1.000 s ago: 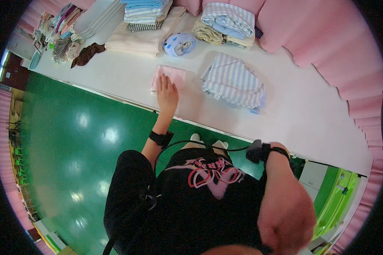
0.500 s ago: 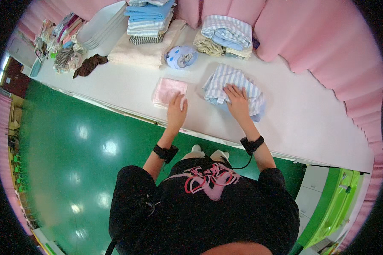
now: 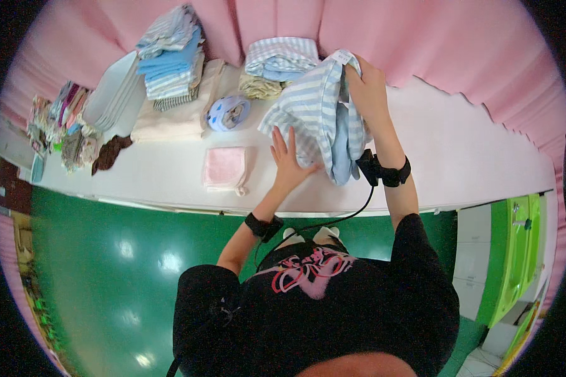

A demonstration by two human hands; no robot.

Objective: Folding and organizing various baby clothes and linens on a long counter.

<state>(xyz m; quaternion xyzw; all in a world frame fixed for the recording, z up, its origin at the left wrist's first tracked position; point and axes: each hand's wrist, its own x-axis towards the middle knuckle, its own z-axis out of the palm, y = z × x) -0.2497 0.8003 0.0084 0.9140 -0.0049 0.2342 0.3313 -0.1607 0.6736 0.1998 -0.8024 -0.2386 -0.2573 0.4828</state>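
My right hand (image 3: 367,94) pinches the labelled upper edge of a blue-and-white striped garment (image 3: 321,94), lifting that edge off the white table. Plain light-blue fabric shows within its loose folds, and its lower part hangs toward the tabletop. With fingers spread, my left hand (image 3: 288,164) is at the garment's lower left side; whether it presses on the fabric is hard to see. To the left of that hand lies a small folded pink cloth (image 3: 225,167), with neither hand on it.
Behind sit a rolled blue-spotted bundle (image 3: 227,113), a folded checked stack (image 3: 282,56) and a tall pile of folded clothes (image 3: 170,66) on a cream towel (image 3: 163,124). White trays (image 3: 114,91), a brown cloth (image 3: 111,154) and heaped clothes (image 3: 69,119) stand farther left. Pink curtains (image 3: 421,44) border the table.
My right hand has gone from resting on the striped garment to raising its edge up and away from me. My left hand has left the pink cloth and moved right to the garment.
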